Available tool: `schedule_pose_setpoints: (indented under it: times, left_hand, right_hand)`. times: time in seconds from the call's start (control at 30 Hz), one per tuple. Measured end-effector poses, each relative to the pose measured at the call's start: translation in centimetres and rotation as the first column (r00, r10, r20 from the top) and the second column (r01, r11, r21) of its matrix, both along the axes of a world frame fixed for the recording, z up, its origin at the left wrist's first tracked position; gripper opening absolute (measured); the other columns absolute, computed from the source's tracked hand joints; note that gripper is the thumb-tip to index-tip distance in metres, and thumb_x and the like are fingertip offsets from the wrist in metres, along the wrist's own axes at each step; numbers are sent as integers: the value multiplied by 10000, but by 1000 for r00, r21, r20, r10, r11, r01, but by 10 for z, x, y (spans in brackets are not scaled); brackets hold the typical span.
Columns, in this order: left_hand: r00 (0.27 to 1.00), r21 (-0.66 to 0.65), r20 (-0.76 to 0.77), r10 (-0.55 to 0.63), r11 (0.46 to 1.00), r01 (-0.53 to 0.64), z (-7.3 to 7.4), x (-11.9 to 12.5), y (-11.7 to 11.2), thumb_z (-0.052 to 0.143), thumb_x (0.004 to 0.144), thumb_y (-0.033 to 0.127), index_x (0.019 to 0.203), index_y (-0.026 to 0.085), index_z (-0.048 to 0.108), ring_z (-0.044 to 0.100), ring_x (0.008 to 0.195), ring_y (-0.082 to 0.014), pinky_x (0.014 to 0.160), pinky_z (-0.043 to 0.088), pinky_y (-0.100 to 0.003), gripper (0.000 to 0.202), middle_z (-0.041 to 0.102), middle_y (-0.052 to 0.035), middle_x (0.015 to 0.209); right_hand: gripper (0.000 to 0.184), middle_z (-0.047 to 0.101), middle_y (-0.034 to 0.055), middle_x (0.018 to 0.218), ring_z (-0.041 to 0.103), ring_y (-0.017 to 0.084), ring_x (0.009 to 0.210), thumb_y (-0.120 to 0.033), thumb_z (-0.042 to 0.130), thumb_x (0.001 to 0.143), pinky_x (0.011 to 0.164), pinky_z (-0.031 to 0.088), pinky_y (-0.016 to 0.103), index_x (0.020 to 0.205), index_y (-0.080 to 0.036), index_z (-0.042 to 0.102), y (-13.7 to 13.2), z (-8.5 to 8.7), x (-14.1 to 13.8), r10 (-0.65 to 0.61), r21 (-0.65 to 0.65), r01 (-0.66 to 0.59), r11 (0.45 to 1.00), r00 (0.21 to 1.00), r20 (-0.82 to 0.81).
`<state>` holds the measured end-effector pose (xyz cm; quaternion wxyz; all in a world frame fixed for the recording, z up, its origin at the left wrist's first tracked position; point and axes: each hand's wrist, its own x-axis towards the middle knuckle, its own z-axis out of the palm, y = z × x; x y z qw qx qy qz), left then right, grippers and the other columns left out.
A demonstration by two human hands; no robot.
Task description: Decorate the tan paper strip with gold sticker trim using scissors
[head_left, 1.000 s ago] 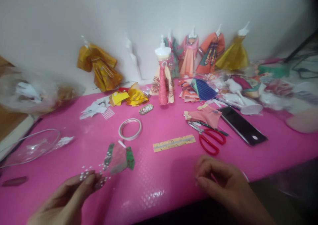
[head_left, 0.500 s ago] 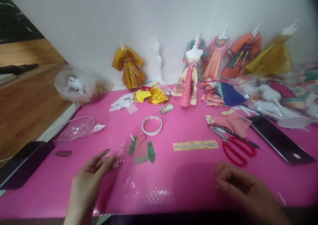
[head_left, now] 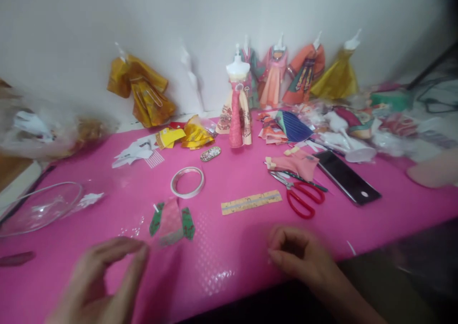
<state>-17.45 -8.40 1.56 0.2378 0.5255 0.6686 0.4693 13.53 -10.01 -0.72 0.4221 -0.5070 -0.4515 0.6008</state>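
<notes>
While it reaches in from the lower left, left hand (head_left: 88, 286): raised over the pink tabletop (head_left: 229, 181), blurred, wrist cut off by the picture's edge.
Left fingers: index arched over, thumb rising to meet it at or near the tip, pink showing through the loop (whether anything is pinched there, I cannot tell).
Pale dots (head_left: 133, 228): just beyond the left knuckles.
Green-and-pink fabric piece (head_left: 171, 221): flat, ahead and to the right of the left fingertips, apart from them.
Right hand (head_left: 309, 259): near the front edge, forearm slanting up from the lower right, fingers pointing left.
Right fingers: curled, thumb underneath, tips close together; their contents, if any, too blurred to tell.
Patterned strip (head_left: 251, 203): flat, beyond the right hand.
Red-handled scissors (head_left: 290, 185): beyond that hand too, blades pointing away leftward.
</notes>
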Motion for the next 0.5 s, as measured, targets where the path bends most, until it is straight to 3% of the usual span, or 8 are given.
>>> schedule_pose_setpoints:
  times: [0.07, 0.13, 0.17, 0.23, 0.33, 0.5]
  left_hand:
    - [974, 97, 12, -225, 970, 222, 3, 41, -7, 709, 795, 203, 734, 264, 669, 591, 828, -176, 770, 500, -241, 95, 620, 38, 802]
    - [875, 20, 85, -476, 879, 477, 5, 80, -11, 693, 801, 190, 736, 257, 685, 609, 783, -166, 724, 504, -231, 94, 641, 23, 807]
    - [844, -26, 142, -517, 851, 525, 6, 96, -10, 687, 808, 193, 740, 252, 687, 613, 786, -165, 720, 499, -234, 90, 645, 18, 813]
    - [781, -147, 282, -557, 779, 609, 9, 118, -7, 666, 827, 237, 748, 232, 684, 618, 787, -176, 729, 488, -261, 81, 645, 1, 813]
    - [726, -236, 429, -537, 710, 664, 12, 133, 2, 656, 785, 264, 709, 204, 652, 595, 783, -198, 726, 457, -296, 97, 618, -9, 778]
    - [681, -247, 527, -508, 675, 695, 13, 138, 8, 658, 766, 291, 644, 202, 579, 534, 746, -188, 698, 406, -295, 170, 555, 10, 731]
  right_hand:
    - [223, 495, -38, 667, 429, 117, 615, -321, 693, 766, 582, 323, 261, 669, -194, 538, -1, 0, -2, 5, 3, -5, 1000, 1000, 2]
    - [188, 494, -40, 662, 426, 119, 623, -296, 683, 765, 585, 314, 264, 675, -194, 552, -3, 0, -3, 3, 19, -3, 1000, 1000, 18]
    - [180, 492, -41, 659, 424, 120, 625, -293, 684, 761, 587, 312, 266, 678, -194, 560, -3, 1, -3, 3, 21, -4, 1000, 1000, 29]
    - [176, 486, -41, 652, 424, 123, 628, -293, 694, 744, 591, 314, 271, 670, -193, 569, -4, 3, -3, 11, 9, -12, 1000, 998, 55]
    - [161, 492, -34, 644, 433, 130, 635, -278, 686, 725, 596, 321, 278, 650, -192, 571, -3, 7, -2, 40, -21, -39, 999, 995, 89]
    - [154, 498, -30, 629, 424, 129, 616, -285, 664, 718, 578, 310, 278, 638, -194, 569, -1, 12, -1, 60, -7, -60, 998, 994, 96]
